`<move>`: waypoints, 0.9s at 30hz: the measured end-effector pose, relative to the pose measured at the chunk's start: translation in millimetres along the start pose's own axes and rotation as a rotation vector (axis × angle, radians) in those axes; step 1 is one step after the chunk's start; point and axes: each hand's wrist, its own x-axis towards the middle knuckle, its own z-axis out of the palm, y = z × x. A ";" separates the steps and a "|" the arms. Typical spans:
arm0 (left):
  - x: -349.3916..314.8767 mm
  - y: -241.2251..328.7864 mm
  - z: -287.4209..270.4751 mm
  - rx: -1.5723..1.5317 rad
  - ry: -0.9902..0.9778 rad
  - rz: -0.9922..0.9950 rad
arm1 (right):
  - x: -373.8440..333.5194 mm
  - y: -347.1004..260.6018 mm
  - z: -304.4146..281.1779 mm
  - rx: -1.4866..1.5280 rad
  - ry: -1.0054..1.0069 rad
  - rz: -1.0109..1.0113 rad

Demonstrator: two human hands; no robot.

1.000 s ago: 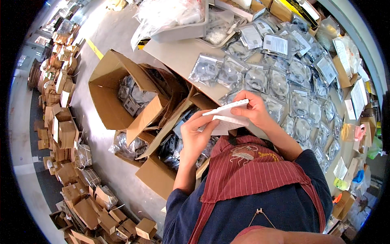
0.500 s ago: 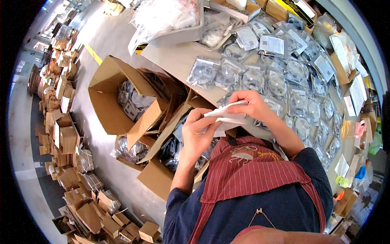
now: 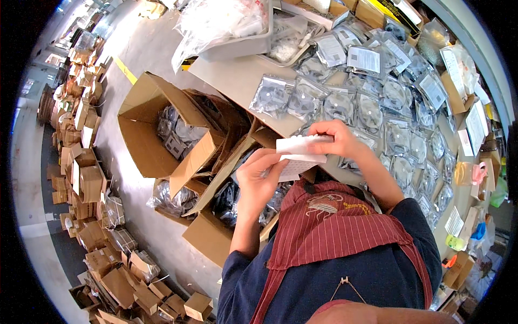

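In front of my apron, both hands hold white paper, folded or layered, with rows of faint marks on its lower part. My left hand [image 3: 260,173] pinches the lower paper [image 3: 295,165] between thumb and fingers. Higher up, a narrow white paper strip [image 3: 294,144] sits in the grip of my right hand [image 3: 335,138], its thumb and fingertips on the right end. Whether strip and lower paper are one sheet, I cannot tell. Just beyond my hands, clear bags with grey round parts [image 3: 339,106] lie in rows on the table [image 3: 226,81].
Left of the table, an open cardboard box [image 3: 141,129] holds bagged parts. Another open box [image 3: 208,237] with dark bagged items stands beside my left forearm. A grey bin [image 3: 237,49] with clear plastic sits at the table's far left corner. Boxes [image 3: 116,283] pile along the left floor.
The upper paper strip has turned from a thin crumpled edge to a broader, flatter face. My left hand has shifted slightly left and down; the lower paper shows more of its marked side.
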 end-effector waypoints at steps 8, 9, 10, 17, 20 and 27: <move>-0.6 -4.5 4.9 0.108 -0.119 0.086 | 13.8 -12.7 2.2 -0.149 -0.111 -0.070; -0.8 -3.9 4.2 0.116 -0.119 0.082 | 13.9 -9.9 4.2 -0.169 -0.097 -0.071; -0.9 -3.7 3.7 0.125 -0.119 0.079 | 14.2 -6.2 6.2 -0.189 -0.083 -0.071; 3.8 0.1 4.5 0.053 -0.138 0.130 | 12.8 -3.8 24.7 -0.206 0.026 -0.133; 2.8 2.2 7.2 0.034 -0.096 0.045 | 10.8 -7.9 28.3 -0.324 0.045 -0.176; -4.1 2.3 0.6 -0.074 0.043 -0.027 | -2.7 -11.5 -3.7 -0.166 -0.051 -0.068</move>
